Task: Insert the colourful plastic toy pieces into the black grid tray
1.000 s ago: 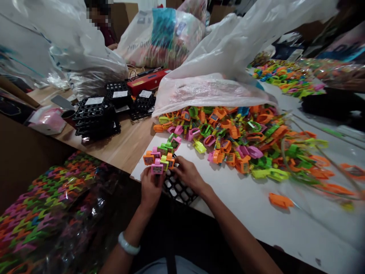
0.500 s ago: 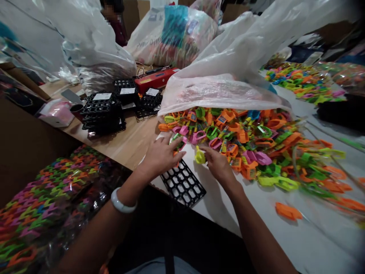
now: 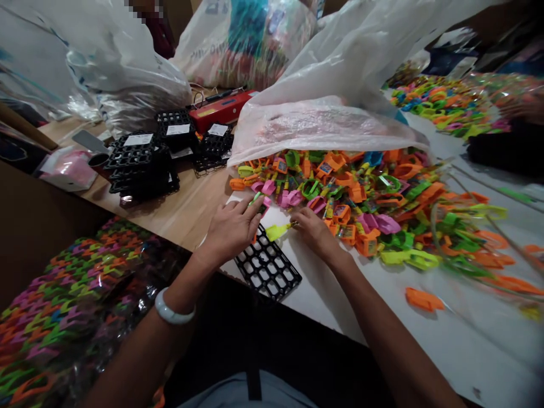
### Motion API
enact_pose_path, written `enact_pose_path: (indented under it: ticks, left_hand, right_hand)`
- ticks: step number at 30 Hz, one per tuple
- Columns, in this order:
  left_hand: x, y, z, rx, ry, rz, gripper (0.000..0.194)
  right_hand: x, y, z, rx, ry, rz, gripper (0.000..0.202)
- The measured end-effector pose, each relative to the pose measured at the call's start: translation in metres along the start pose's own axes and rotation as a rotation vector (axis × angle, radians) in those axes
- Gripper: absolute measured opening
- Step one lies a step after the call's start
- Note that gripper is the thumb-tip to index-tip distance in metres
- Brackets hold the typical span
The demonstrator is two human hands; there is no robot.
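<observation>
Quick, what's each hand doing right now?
Left hand: open, flat over toy pieces at the black grid tray.
Right hand: closed, pinching a yellow toy piece.

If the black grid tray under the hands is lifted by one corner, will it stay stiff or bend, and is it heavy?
The black tray is mostly open cells with thin walls, so it is probably light. Such thin plastic would likely flex somewhat from one corner. It overhangs the table edge, so a push may tip it off.

Left hand [image 3: 232,229] flat on black grid tray [image 3: 268,266], right hand [image 3: 313,231] pinching yellow toy [image 3: 277,230], colourful toy heap [image 3: 374,198] beside
</observation>
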State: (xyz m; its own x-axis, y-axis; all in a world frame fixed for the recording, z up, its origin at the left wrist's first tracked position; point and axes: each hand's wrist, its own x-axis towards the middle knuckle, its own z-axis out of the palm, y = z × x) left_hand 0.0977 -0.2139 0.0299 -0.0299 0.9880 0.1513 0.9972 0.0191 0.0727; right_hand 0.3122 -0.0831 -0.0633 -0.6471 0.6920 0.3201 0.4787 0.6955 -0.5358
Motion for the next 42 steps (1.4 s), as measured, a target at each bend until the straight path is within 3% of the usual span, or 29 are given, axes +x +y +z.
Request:
enact_pose_path:
  ticks: [3, 5, 7, 10, 15, 19, 25, 28, 31, 33, 36, 39, 42]
  left_hand:
    - [-0.001, 0.0, 0.0, 0.004, -0.001, 0.012, 0.05]
    - [-0.001, 0.0, 0.0, 0.004, -0.008, 0.013, 0.05]
    - [0.0, 0.0, 0.0, 0.002, -0.018, 0.0, 0.05]
    - [0.001, 0.001, -0.001, 0.0, -0.025, -0.01, 0.05]
    - [0.001, 0.001, 0.0, -0.008, -0.026, -0.016, 0.051]
    - [0.0, 0.001, 0.0, -0.014, -0.021, -0.01, 0.052]
    - [0.006, 0.006, -0.003, 0.039, 0.01, 0.041, 0.055]
    - [0.011, 0.008, 0.0, 0.027, -0.019, 0.077, 0.05]
    - [0.013, 0.008, 0.003, 0.009, -0.004, 0.076, 0.048]
    - [0.013, 0.007, 0.004, 0.01, 0.009, 0.082, 0.049]
    - [0.012, 0.007, 0.004, 0.009, 0.012, 0.095, 0.052]
    - [0.011, 0.006, 0.002, 0.005, 0.011, 0.088, 0.052]
    - [0.01, 0.006, 0.001, 0.007, 0.009, 0.085, 0.05]
  right_hand:
    - [-0.013, -0.01, 0.009, 0.202, 0.045, 0.164, 0.01]
    - [-0.017, -0.025, 0.02, 0.413, -0.012, 0.282, 0.013]
    - [-0.017, -0.042, 0.033, 0.604, -0.085, 0.307, 0.018]
    - [-0.009, -0.06, 0.055, 0.739, -0.075, 0.28, 0.024]
    - [-0.006, -0.062, 0.077, 0.616, 0.015, 0.291, 0.02]
    - [-0.005, -0.062, 0.082, 0.319, 0.093, 0.118, 0.01]
    - [0.003, -0.078, 0.088, 0.08, -0.042, -0.017, 0.032]
    - [-0.002, -0.076, 0.084, 0.13, -0.067, 0.005, 0.03]
    - [-0.005, -0.059, 0.066, 0.226, -0.092, -0.009, 0.023]
    - [-0.002, -0.041, 0.05, 0.171, 0.009, 0.02, 0.026]
    - [0.009, -0.015, 0.03, -0.093, 0.164, 0.096, 0.036]
    - [0.013, -0.003, 0.023, -0.249, 0.085, 0.055, 0.034]
    - [0.0, -0.007, 0.022, -0.196, -0.003, -0.013, 0.024]
